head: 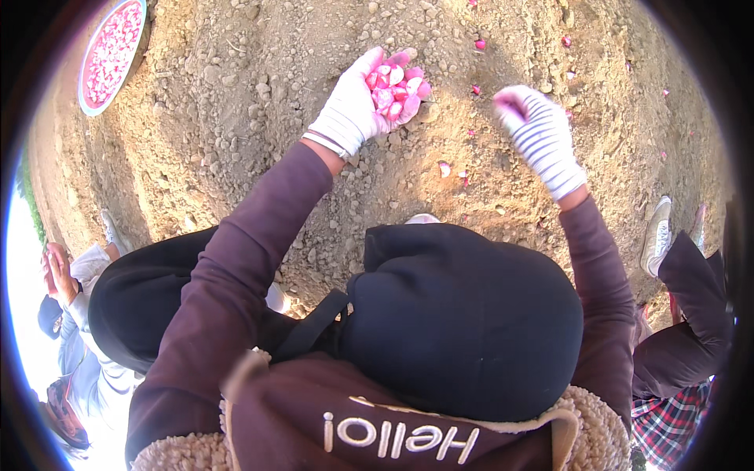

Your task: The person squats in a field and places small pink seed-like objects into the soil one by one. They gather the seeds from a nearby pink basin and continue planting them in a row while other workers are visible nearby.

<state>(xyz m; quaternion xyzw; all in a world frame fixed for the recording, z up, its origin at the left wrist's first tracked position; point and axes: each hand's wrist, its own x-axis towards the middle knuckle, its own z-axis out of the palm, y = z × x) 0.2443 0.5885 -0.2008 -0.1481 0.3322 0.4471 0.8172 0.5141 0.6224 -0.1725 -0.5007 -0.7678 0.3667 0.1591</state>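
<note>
My left hand (368, 97), in a pink-stained white glove, is palm up and cupped around a pile of pink-coated cloves (393, 88), which look like garlic. To its right, my right hand (533, 132), in a white glove with dark stripes, hangs over the soil with its fingers curled. The fingers are blurred, and whether they hold anything does not show. Between the hands and beyond them, several pink cloves (445, 169) lie scattered on the soil.
A light-rimmed basin (82, 88) full of pink and white cloves stands on the cloddy soil (235, 106) at upper left. Other people are close by: one in light clothes (88, 353) at left, one in dark sleeves (683, 353) at right, near a shoe (657, 235).
</note>
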